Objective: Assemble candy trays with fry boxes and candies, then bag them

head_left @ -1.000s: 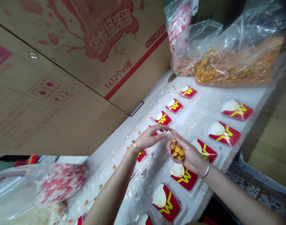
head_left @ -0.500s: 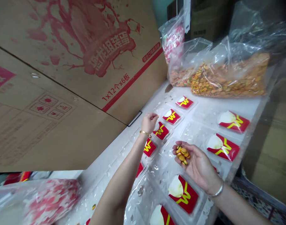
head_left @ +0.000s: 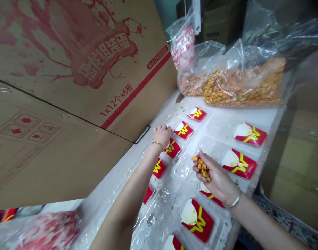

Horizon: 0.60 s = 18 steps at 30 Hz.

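Several small orange pieces [head_left: 203,169], some with dark or green edges, lie heaped in our right hand [head_left: 216,178]. Its fingers curl round them in a loose grasp, palm turned upward, and one piece sits out at the thumb and fingertips. We hold this handful above the near row of trays, clear of the table. Our left hand [head_left: 162,134] reaches out to the far row, back uppermost, just beside the red packets [head_left: 184,130]. Its fingertips are hidden from us, so we cannot tell whether they grip anything. We have a gold bangle [head_left: 159,143] on the left wrist and a silver bracelet [head_left: 237,199] on the right.

The packets, each with a yellow zigzag and a white rounded shape, lie in two rows in clear plastic trays [head_left: 166,199] on the white table [head_left: 104,191]. At its far end we see a large clear bag [head_left: 242,92] of orange pieces, with a smaller bag [head_left: 192,85] beside it. A big printed carton [head_left: 57,149] stands along our left, and a pink-and-white bag [head_left: 49,227] lies nearer, at lower left.
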Each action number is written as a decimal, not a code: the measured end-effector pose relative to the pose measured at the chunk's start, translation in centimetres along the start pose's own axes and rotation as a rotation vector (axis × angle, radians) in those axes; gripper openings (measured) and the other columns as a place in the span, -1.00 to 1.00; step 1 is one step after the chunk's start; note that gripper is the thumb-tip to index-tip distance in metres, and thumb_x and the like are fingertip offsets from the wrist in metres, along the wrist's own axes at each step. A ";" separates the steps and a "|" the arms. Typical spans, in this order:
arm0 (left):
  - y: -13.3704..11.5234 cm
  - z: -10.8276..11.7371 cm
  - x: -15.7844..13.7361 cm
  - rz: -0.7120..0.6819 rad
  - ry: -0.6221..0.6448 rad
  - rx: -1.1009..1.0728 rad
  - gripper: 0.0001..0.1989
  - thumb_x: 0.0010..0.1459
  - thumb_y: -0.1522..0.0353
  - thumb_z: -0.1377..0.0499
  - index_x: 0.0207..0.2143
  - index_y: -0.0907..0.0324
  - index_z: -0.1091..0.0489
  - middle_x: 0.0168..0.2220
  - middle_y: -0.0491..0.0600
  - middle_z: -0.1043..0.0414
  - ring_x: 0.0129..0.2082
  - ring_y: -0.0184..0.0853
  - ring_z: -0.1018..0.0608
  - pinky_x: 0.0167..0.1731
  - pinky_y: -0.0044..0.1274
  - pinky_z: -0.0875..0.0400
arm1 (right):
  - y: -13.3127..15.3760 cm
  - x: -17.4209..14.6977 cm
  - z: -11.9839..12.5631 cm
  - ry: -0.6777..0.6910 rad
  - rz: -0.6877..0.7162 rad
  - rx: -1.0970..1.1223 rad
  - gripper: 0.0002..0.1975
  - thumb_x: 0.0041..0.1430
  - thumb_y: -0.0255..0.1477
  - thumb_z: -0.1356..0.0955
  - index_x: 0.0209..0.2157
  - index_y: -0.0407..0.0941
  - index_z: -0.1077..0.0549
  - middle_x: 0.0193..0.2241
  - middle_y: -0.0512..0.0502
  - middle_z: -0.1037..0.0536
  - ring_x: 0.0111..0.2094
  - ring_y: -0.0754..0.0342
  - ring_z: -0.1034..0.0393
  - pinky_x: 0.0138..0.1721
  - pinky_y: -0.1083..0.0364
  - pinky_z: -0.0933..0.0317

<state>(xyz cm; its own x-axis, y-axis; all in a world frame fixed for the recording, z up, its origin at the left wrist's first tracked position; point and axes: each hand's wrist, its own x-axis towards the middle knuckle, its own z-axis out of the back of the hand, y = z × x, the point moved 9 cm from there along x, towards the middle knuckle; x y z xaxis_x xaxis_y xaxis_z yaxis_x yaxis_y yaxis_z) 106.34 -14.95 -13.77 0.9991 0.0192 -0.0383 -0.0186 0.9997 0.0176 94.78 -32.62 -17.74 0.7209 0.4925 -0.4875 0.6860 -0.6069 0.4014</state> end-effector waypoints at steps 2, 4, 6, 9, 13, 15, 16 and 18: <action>-1.8 1.8 -1.1 -0.058 0.009 -0.188 -0.63 0.19 0.45 0.03 0.05 0.11 -0.29 -0.04 0.11 -0.34 -0.09 -0.19 -0.38 -0.06 -0.29 -0.21 | 0.2 0.5 -0.3 0.029 0.008 0.019 -0.71 0.02 -0.21 -0.43 -0.43 -0.12 -0.36 -0.47 0.04 -0.35 -0.52 0.25 -0.20 -0.69 0.31 0.06; -4.6 3.2 -2.9 -0.217 0.080 -0.453 -0.65 0.22 0.38 0.03 0.05 0.10 -0.28 -0.02 0.06 -0.35 -0.11 -0.28 -0.42 -0.07 -0.40 -0.28 | 0.5 1.0 -0.5 0.050 0.007 0.034 -0.70 0.01 -0.20 -0.43 -0.43 -0.12 -0.35 -0.48 0.04 -0.35 -0.53 0.25 -0.20 -0.69 0.31 0.06; -6.3 3.9 -4.6 -0.301 0.119 -0.611 -0.71 0.22 0.36 0.00 -0.03 0.12 -0.34 -0.07 0.03 -0.39 -0.15 -0.33 -0.45 -0.11 -0.47 -0.33 | 1.0 1.2 -0.5 0.056 0.015 0.042 -0.70 0.02 -0.19 -0.43 -0.43 -0.13 -0.35 -0.49 0.05 -0.35 -0.53 0.25 -0.20 -0.69 0.31 0.06; -5.5 3.7 -5.7 -0.180 0.009 -0.567 -0.78 0.18 0.43 -0.01 -0.19 0.17 -0.40 -0.19 0.02 -0.44 -0.20 -0.33 -0.46 -0.17 -0.48 -0.34 | 2.4 1.1 0.0 0.037 0.052 0.060 -0.73 0.05 -0.22 -0.41 -0.44 -0.13 -0.36 -0.49 0.05 -0.35 -0.54 0.25 -0.20 -0.70 0.31 0.06; -6.3 1.6 -5.6 -0.256 0.012 -0.332 -0.80 0.16 0.46 -0.03 -0.21 0.14 -0.41 -0.25 -0.02 -0.44 -0.24 -0.31 -0.44 -0.20 -0.44 -0.27 | 4.1 0.3 1.6 -0.036 0.080 0.088 -0.82 0.09 -0.30 -0.38 -0.43 -0.13 -0.40 -0.45 0.01 -0.38 -0.47 0.20 -0.25 -0.65 0.28 -0.05; -7.6 0.6 -5.3 -0.359 0.035 -0.196 -0.79 0.14 0.46 -0.06 -0.19 0.11 -0.41 -0.24 -0.02 -0.43 -0.23 -0.29 -0.42 -0.20 -0.41 -0.22 | 4.4 -0.2 2.5 -0.070 0.075 0.080 -0.90 0.07 -0.39 -0.36 -0.38 -0.13 -0.42 -0.41 -0.02 -0.41 -0.40 0.16 -0.29 -0.57 0.26 -0.16; -8.3 0.2 -5.0 -0.399 0.048 -0.131 -0.80 0.14 0.46 -0.06 -0.21 0.11 -0.41 -0.25 -0.02 -0.42 -0.22 -0.27 -0.41 -0.21 -0.40 -0.21 | 4.5 -0.4 2.8 -0.078 0.075 0.068 -0.92 0.06 -0.43 -0.36 -0.36 -0.12 -0.43 -0.39 -0.04 -0.42 -0.38 0.15 -0.30 -0.53 0.25 -0.19; -9.4 -0.8 -4.6 -0.450 0.078 -0.023 -0.85 0.13 0.46 -0.06 -0.30 0.15 -0.42 -0.30 0.01 -0.40 -0.24 -0.25 -0.39 -0.23 -0.38 -0.19 | 4.5 -0.8 3.1 -0.079 0.078 0.033 -0.89 0.05 -0.47 -0.37 -0.31 -0.11 -0.44 -0.37 -0.05 -0.44 -0.35 0.16 -0.29 -0.50 0.26 -0.20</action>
<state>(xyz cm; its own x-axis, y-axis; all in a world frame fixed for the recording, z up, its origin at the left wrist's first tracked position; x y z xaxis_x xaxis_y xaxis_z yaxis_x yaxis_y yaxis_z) 101.86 -24.46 -14.52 0.9022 -0.4163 -0.1124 0.4145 0.9092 -0.0405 96.98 -37.64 -17.94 0.7612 0.3931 -0.5158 0.6235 -0.6625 0.4152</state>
